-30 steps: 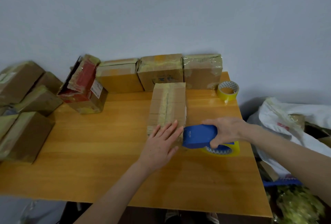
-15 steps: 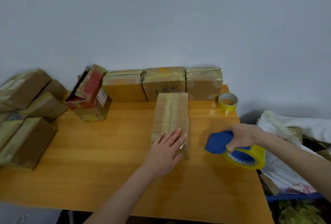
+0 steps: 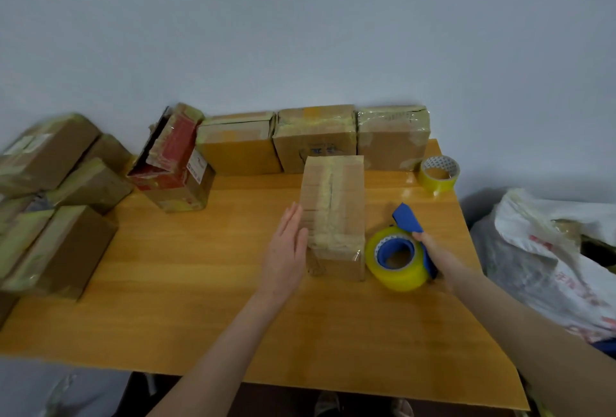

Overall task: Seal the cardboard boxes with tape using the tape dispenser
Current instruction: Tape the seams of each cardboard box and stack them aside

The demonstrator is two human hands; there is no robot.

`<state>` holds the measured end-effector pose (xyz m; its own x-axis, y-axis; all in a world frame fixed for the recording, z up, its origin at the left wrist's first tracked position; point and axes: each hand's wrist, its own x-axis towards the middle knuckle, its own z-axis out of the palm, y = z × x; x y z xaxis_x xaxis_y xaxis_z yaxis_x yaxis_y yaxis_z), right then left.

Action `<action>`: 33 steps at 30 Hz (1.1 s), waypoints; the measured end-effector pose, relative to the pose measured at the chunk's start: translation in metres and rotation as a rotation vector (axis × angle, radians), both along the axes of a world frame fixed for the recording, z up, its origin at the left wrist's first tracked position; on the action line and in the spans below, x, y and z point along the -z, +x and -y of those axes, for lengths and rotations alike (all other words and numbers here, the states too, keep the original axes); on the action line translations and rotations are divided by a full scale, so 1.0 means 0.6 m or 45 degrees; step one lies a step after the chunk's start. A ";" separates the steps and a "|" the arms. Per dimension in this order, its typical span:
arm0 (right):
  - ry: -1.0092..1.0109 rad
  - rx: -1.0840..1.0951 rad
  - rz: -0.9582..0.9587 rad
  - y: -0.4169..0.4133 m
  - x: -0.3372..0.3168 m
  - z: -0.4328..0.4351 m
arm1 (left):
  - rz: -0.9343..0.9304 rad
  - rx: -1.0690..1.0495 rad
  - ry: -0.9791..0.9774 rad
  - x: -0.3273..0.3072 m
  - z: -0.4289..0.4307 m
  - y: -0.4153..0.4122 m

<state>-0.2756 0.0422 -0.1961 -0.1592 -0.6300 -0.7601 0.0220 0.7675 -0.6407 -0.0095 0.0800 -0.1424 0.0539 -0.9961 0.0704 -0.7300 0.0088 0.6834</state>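
A long taped cardboard box (image 3: 333, 209) lies lengthwise in the middle of the wooden table (image 3: 200, 300). My left hand (image 3: 285, 250) is flat, its straight fingers against the box's left side. A blue tape dispenser (image 3: 408, 221) with a yellow tape roll (image 3: 396, 260) rests on the table just right of the box's near end. My right hand (image 3: 433, 250) holds the dispenser from its right side.
Three taped boxes (image 3: 315, 136) stand in a row along the wall, with a red-printed box (image 3: 173, 163) tilted to their left. Several more boxes (image 3: 50, 196) pile up at the table's left end. A spare tape roll (image 3: 438, 174) sits back right. A white sack (image 3: 550, 256) lies beyond the right edge.
My right hand has brought the dispenser down onto the table beside the box. My left hand has slid off the box's top to its left side.
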 end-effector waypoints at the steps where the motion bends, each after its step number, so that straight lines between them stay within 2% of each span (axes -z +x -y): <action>1: -0.013 -0.069 -0.116 -0.002 -0.002 0.000 | -0.039 -0.042 0.027 0.000 -0.006 0.008; 4: -0.259 -0.451 -0.594 0.004 -0.038 -0.003 | -0.116 -0.156 0.114 0.007 -0.022 0.026; 6: -0.489 -0.569 -0.732 0.034 -0.073 -0.014 | -0.159 -0.194 0.150 0.006 -0.024 0.021; 8: -0.605 -0.667 -0.690 0.092 -0.101 -0.030 | -0.241 -0.220 0.207 0.005 -0.016 0.003; 10: -0.604 -0.770 -0.649 0.151 -0.107 -0.042 | -0.304 -0.231 0.333 0.009 0.001 -0.019; 12: -0.564 -0.736 -0.640 0.189 -0.096 -0.045 | -0.274 -0.218 0.397 0.017 0.016 -0.033; 15: -0.565 -0.691 -0.702 0.201 -0.087 -0.042 | -0.298 -0.210 0.330 0.030 0.026 -0.026; 19: -0.618 -0.696 -0.586 0.178 -0.089 -0.049 | -0.456 -0.070 0.340 0.034 0.011 0.005; 24: -0.796 -0.646 -0.699 0.137 -0.093 -0.053 | -0.300 -0.182 0.058 0.041 -0.009 0.044; 29: -0.870 -0.647 -0.699 0.144 -0.076 -0.059 | -0.440 -0.158 0.112 0.042 -0.003 0.033; 33: -0.865 -0.703 -0.848 0.145 -0.072 -0.054 | -0.376 -0.130 0.073 0.043 0.002 0.029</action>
